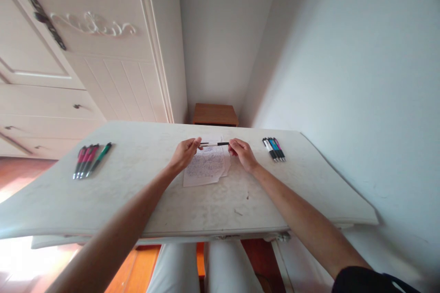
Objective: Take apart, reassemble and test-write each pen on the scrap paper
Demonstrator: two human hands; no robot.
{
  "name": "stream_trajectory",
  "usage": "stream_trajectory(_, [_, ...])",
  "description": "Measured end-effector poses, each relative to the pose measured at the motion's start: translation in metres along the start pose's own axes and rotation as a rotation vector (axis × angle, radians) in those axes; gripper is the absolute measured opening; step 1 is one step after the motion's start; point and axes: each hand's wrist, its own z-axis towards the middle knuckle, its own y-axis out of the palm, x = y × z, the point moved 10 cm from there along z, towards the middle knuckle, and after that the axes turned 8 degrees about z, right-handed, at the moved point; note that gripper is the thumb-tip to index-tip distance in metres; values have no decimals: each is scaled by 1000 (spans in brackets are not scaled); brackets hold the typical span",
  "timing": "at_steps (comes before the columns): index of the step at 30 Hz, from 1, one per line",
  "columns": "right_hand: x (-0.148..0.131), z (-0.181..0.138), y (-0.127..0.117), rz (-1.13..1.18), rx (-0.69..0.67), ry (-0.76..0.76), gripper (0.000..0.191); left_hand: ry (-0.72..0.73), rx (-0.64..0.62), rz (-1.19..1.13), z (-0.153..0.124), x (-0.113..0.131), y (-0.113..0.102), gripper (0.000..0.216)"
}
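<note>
A white pen with a black grip is stretched level between my two hands, above some scribbled sheets of paper. My left hand pinches its left end between thumb and fingers. At the other end, the black part is gripped by my right hand. The fingers hide both tips of the pen. Over to the left lie several pink and black pens side by side, with a green pen along their right. To the right rests a tight row of pens in white, blue and purple with black grips.
The white table has a worn, stained top, with small dark bits near its front edge. A white cabinet stands behind on the left, a brown wooden box-like piece behind the middle. A pale wall runs along the right.
</note>
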Motion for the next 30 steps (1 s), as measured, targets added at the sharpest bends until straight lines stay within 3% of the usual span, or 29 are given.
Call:
stream_trajectory(6, [8,2,-9,138,95,72,42,48,93,-69,-2,9,-15,47])
stream_trajectory(11, [9,2,-12,166,140,97,44,17,100,-141,-1,5,-16,39])
stream_trajectory(14, [9,2,-10,153,123,106,44,25,103,-103,0,6,-16,36])
stream_trajectory(20, [6,1,-4,131,67,79,43,-5,108,-71,-1,0,-17,57])
stream_trajectory(30, [8,1,-12,119,115,81,44,32,100,-131,0,4,-16,41])
